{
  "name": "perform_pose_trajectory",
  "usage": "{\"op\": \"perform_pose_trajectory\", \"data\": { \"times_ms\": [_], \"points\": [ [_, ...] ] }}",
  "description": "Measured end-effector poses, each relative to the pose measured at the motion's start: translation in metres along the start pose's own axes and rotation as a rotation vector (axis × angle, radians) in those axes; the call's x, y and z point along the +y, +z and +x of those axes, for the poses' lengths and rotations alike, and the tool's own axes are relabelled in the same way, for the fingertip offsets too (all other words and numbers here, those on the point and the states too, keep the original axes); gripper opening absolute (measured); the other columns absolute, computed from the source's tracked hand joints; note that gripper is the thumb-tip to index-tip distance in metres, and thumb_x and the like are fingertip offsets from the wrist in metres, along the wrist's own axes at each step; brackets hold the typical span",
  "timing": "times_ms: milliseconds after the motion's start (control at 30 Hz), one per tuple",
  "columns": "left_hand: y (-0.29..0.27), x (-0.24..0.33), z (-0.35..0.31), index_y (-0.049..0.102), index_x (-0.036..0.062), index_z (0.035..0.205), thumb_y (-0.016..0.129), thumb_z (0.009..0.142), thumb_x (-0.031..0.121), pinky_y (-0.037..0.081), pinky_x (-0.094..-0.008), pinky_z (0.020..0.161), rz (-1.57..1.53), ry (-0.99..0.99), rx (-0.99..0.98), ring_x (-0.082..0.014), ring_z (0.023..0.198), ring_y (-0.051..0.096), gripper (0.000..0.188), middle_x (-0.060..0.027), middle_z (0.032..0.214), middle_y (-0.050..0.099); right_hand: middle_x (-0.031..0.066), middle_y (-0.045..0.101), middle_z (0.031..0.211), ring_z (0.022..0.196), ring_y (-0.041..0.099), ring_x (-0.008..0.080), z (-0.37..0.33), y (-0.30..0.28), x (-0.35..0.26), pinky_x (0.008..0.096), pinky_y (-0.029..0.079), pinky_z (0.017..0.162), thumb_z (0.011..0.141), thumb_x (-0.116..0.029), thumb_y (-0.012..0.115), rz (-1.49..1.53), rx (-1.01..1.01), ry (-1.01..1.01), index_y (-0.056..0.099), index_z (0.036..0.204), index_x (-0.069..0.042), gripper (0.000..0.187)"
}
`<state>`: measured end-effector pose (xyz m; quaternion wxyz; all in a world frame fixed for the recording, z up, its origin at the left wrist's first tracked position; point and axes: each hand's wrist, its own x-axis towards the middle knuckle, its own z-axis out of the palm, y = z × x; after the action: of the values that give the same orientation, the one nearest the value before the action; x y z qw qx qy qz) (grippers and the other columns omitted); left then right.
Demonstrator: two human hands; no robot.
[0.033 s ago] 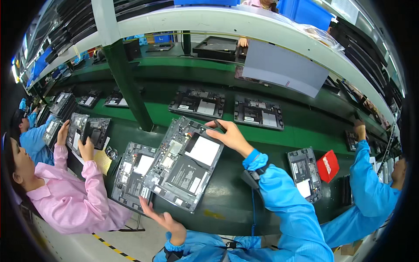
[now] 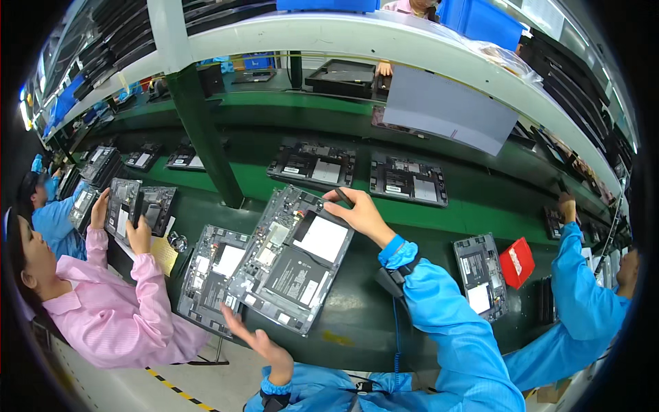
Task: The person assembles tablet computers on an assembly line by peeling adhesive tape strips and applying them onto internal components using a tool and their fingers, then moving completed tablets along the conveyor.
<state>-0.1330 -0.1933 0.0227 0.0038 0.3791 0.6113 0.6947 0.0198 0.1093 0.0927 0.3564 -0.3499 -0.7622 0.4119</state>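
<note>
Tilted up in front of me is an opened tablet-like device (image 2: 292,271), its black battery, circuit boards and a white rectangle exposed. My right hand (image 2: 360,216) grips its upper right corner. A dark, pen-like tool (image 2: 344,198) sticks out between the fingers of that hand. Near the device's lower edge my left hand (image 2: 264,347) is open, fingers stretched and palm turned up; whether its fingertips touch the device I cannot tell. A second opened device (image 2: 202,281) lies on the green bench just left of and partly beneath the first.
More opened devices lie along the bench's far strip (image 2: 408,180), and another (image 2: 480,275) lies to the right beside a red bin (image 2: 516,262). A green post (image 2: 206,137) and a white shelf (image 2: 288,36) stand ahead. Co-workers sit left, in pink (image 2: 117,309), and right, in blue (image 2: 583,281).
</note>
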Motion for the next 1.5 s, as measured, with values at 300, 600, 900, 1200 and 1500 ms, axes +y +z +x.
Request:
{"op": "perform_pose_trajectory", "data": {
  "times_ms": [300,600,900,1200,1500],
  "points": [
    [0.049,0.023,0.021,-0.001,-0.0064,0.168,0.041,0.105,0.028,0.003,-0.0457,0.131,-0.261,-0.246,0.097,-0.0358,0.164,0.002,0.083,-0.0242,0.177,-0.003,0.0176,0.079,0.111,0.104,0.075,0.0278,0.047,0.026,0.001,0.0377,0.055,0.096,0.093,-0.042,0.076,-0.212,-0.113,0.154,0.077,0.118,-0.003,0.046],
    [0.026,0.020,0.033,0.009,-0.0028,0.170,0.039,0.107,0.030,0.012,-0.0386,0.130,-0.420,-0.290,0.155,-0.0292,0.162,0.018,0.077,-0.0178,0.178,0.011,0.0071,0.074,0.118,0.108,0.067,0.0171,0.012,0.001,-0.010,0.0316,0.050,0.098,0.098,-0.047,0.073,0.138,-0.441,0.391,0.069,0.134,-0.004,0.057],
    [0.046,0.018,0.012,0.011,0.0033,0.172,0.050,0.098,0.016,0.022,-0.0368,0.126,-0.409,-0.383,0.223,-0.0271,0.152,0.035,0.085,-0.0157,0.171,0.026,0.0015,0.075,0.106,0.099,0.065,0.0124,0.010,0.006,0.008,0.0273,0.046,0.089,0.096,-0.045,0.073,0.368,-0.274,0.583,0.078,0.114,-0.007,0.042],
    [0.020,0.038,0.019,0.006,-0.0077,0.167,0.052,0.100,0.024,0.002,-0.0429,0.131,-0.426,-0.271,0.010,-0.0348,0.165,0.002,0.087,-0.0220,0.178,0.003,0.0069,0.076,0.113,0.103,0.069,0.0183,-0.041,-0.014,-0.006,0.0315,0.051,0.095,0.093,-0.037,0.077,0.431,0.083,0.544,0.075,0.123,-0.002,0.046],
    [0.021,0.016,0.014,0.003,-0.0058,0.168,0.053,0.100,0.022,-0.005,-0.0461,0.131,-0.356,-0.332,-0.167,-0.0359,0.165,0.000,0.089,-0.0234,0.178,0.002,0.0037,0.075,0.100,0.090,0.069,0.0172,-0.092,-0.015,-0.006,0.0311,0.051,0.085,0.091,-0.034,0.077,0.463,0.284,0.488,0.076,0.107,-0.005,0.033]
  ]
}}
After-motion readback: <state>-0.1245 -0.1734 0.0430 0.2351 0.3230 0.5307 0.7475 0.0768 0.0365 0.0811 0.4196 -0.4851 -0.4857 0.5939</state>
